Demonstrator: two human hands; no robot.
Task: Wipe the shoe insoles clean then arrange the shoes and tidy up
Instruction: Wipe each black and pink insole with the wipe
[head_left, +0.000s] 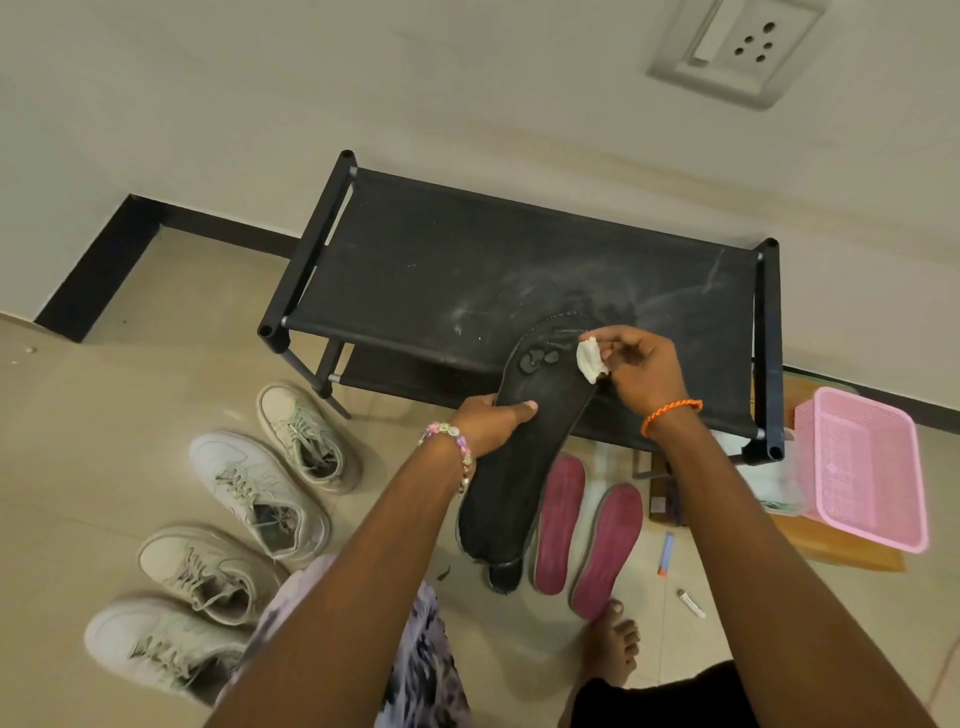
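a home, by the shoe rack along a wall

tiled floor (156, 332) with dark skirting, a plain wall carrying a socket plate (737, 49), a low black fabric shoe rack (467, 260), four pale sneakers (249, 499) lined up at left, a pink plastic basket (867, 467) at right.

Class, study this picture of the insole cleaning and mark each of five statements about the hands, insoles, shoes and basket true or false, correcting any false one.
1. The left hand grips the black insole. True.
2. The right hand holds a brush. False: it pinches a white wipe against the insole's toe end.
3. Two maroon insoles lie on the floor. True.
4. The four white sneakers stand on the black shoe rack. False: they stand on the floor, left of the rack.
5. The pink basket lies right of the rack. True.
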